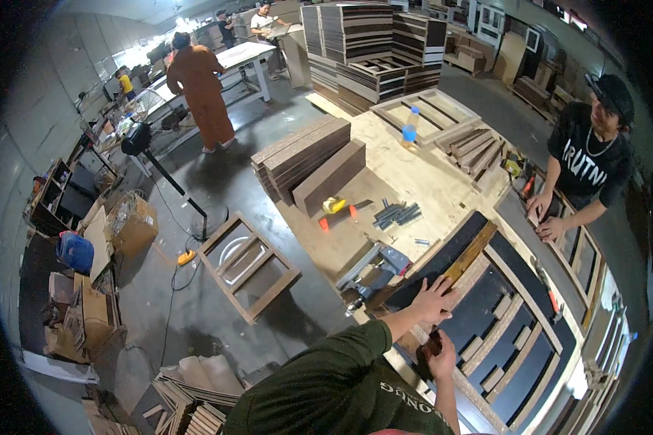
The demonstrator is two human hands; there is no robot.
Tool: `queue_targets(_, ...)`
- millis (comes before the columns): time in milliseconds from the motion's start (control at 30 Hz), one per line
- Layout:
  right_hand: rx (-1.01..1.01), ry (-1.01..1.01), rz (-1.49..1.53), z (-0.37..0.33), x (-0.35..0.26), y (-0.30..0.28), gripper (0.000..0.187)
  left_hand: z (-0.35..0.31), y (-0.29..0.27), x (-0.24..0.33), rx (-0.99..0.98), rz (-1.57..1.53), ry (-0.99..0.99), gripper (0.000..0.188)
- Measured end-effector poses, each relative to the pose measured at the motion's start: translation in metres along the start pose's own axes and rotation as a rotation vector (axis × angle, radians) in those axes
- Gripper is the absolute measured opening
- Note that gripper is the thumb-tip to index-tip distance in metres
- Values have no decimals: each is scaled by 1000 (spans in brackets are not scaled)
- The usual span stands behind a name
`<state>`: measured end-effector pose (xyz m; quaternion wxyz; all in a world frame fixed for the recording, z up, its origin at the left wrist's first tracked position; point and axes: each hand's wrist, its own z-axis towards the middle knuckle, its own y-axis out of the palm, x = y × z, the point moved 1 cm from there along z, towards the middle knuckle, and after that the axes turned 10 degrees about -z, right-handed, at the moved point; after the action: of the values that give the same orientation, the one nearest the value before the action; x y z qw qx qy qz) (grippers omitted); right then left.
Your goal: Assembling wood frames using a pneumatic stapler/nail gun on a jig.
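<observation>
In front of me lies a wooden frame point(484, 354) of pale slats and short blocks over a dark panel point(498, 293). My left hand point(433, 299) rests on the frame's edge strip with its fingers spread. A brown-yellow wooden strip point(470, 255) extends from just beyond those fingertips. Nearer my body, my right hand point(441, 357) is curled at the same edge, thumb and fingers around a small dark thing that I cannot make out. A grey and black nail gun point(379, 270) lies left of my left hand, at the table's edge.
Strips of fasteners point(397, 214), a yellow tape measure point(334, 205), stacked brown boards point(308, 154) and a bottle point(411, 129) stand on the table. A co-worker point(593, 156) handles another frame point(569, 254) at right. A loose frame point(249, 265) and a cable point(173, 304) are on the floor.
</observation>
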<state>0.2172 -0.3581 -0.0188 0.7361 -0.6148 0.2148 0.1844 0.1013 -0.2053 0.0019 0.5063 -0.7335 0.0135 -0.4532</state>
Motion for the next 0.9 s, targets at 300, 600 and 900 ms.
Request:
queue_targets(300, -131, -45, -87, 18, 1, -8, 54, 20, 5, -13, 73, 29, 34, 67)
queue_targets(600, -120, -258, -210, 21, -8, -26, 56, 47, 5, 20, 107, 87, 43, 65)
queue_targets(900, -208, -221, -130, 25, 3, -21, 67, 49, 26, 6, 91, 165, 98, 65)
